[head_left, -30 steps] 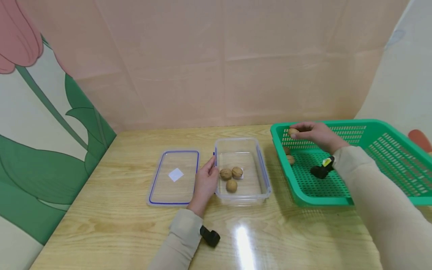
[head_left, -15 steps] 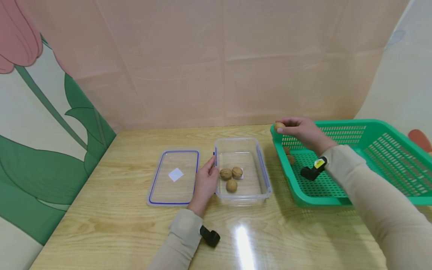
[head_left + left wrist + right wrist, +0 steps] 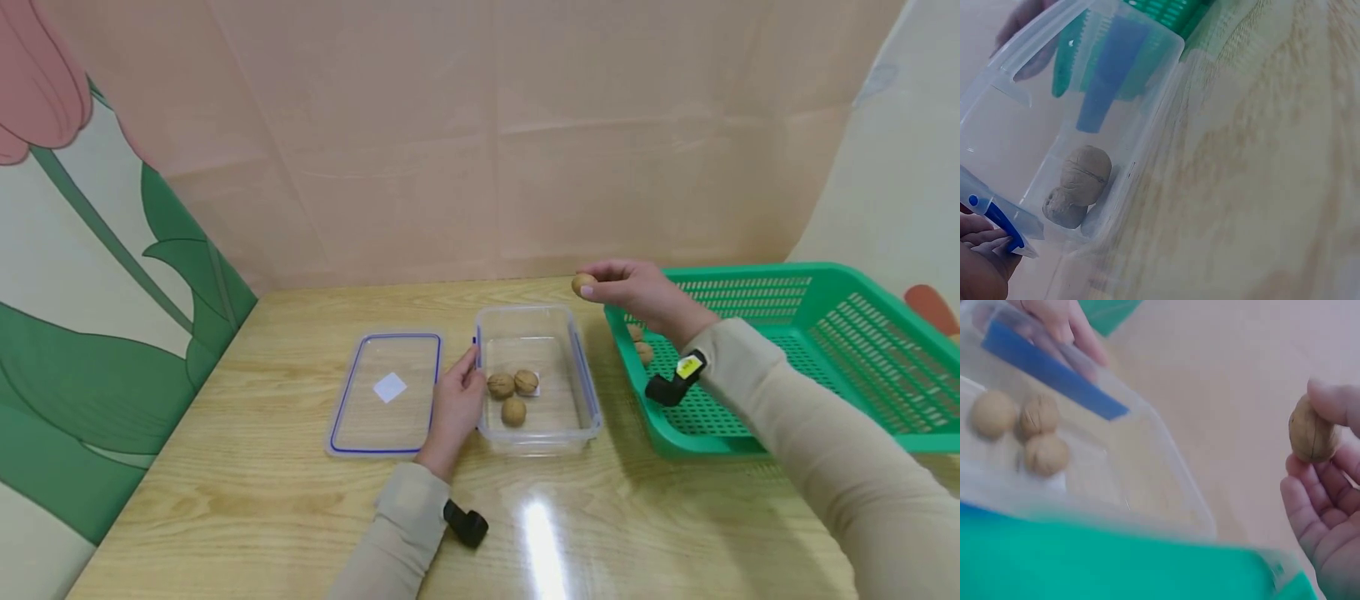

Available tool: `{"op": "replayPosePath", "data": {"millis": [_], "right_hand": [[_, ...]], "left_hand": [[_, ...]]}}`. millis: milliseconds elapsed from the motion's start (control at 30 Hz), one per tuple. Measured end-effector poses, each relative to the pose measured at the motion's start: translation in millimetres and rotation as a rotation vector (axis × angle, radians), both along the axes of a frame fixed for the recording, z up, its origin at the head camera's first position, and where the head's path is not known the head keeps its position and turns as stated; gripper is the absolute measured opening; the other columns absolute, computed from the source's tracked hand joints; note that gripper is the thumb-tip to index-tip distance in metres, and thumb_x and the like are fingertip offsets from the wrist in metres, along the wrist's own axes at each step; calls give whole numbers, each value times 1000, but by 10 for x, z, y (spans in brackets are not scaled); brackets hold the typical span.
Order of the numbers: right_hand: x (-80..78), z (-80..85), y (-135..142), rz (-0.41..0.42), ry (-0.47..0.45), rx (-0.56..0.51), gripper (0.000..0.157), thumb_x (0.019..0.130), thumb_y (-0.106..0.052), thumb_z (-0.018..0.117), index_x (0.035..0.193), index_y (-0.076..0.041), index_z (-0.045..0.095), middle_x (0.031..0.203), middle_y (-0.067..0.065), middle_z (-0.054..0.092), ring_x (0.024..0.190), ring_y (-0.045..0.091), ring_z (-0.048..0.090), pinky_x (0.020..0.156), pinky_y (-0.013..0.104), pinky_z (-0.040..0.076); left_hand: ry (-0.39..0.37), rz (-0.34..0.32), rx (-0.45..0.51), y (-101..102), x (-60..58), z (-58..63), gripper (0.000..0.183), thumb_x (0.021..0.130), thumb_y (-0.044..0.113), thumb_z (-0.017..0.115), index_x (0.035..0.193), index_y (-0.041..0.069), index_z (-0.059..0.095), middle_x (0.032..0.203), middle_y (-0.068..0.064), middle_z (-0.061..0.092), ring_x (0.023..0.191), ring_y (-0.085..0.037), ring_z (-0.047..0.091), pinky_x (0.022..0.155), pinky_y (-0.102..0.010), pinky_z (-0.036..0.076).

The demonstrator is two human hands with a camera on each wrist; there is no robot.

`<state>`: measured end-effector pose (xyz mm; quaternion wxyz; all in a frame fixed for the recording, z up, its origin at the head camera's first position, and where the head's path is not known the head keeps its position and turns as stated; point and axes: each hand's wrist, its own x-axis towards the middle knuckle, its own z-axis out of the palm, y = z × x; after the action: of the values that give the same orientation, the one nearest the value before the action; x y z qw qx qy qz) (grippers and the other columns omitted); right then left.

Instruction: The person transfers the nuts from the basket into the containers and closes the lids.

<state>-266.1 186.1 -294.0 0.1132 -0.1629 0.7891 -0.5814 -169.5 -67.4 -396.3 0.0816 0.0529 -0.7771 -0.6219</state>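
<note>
Walnut (image 3: 582,285) (head): has cleared green basket (image 3: 712,444), now near clear box's (image 3: 558,408) far right corner; apparently mid-transfer.
Left hand (image 3: 982,256) (left wrist): fingers fairly straight, touching box's latch (image 3: 1005,224).
Right hand (image 3: 1335,519) (right wrist): fingers pinch walnut, apart from box.

The right hand (image 3: 643,297) has carried a walnut (image 3: 582,284) leftward, apparently beyond the basket (image 3: 708,443).
</note>
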Motion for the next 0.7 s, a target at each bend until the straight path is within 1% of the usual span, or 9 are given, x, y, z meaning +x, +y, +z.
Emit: {"op": "replayPosePath", "data": {"millis": [67,133,333,433,500,600,700], "right_hand": [[23,8,-57,14,-13,10,27,86,-22,65,112,-15,62,97,-14,65,99,6,56,92,27,40],[52,12,-113,36,-28,16,29,87,-21,64,113,-10,60,95,-14,64,98,6,56,93,28,40],[133,-5,-286,56,-81,17,37,86,-17,65,117,0,56,89,-13,65,89,6,60,87,25,49],[157,-38,-367,79,-84,36,40,85,-15,65,119,4,54,89,-11,65,89,7,59,87,28,50],[177,-59,-421,99,-85,58,41,85,-15,65,120,4,54,90,-10,64,91,8,59,89,30,49],[203,-88,-501,121,-93,105,42,85,-17,65,122,2,55,95,-7,64,96,12,58,93,35,47],[231,-121,-583,146,-109,141,43,85,-19,66,122,0,55,100,-3,64,101,17,55,94,35,46]], "left_hand": [[-4,1,-2,2,-2,3,45,90,10,49,135,11,46,139,-4,46,128,-19,43,103,-31,40],[-5,0,-7,4,-1,4,45,90,10,49,135,11,46,139,-5,46,128,-20,43,103,-32,40],[-15,2,-17,6,-8,-2,45,90,11,49,135,13,46,139,-4,46,128,-19,43,104,-31,40],[-4,5,-21,4,-10,-11,45,90,10,49,135,13,47,138,-4,47,128,-20,44,103,-31,40],[10,5,-22,4,-7,-15,45,90,9,49,134,12,47,138,-6,47,127,-20,44,103,-32,41],[24,3,-23,3,-5,-15,45,90,9,49,134,11,47,137,-7,48,127,-21,45,102,-31,41],[38,1,-25,5,1,-12,44,90,9,48,134,9,47,136,-8,48,126,-21,45,102,-32,41]]}}
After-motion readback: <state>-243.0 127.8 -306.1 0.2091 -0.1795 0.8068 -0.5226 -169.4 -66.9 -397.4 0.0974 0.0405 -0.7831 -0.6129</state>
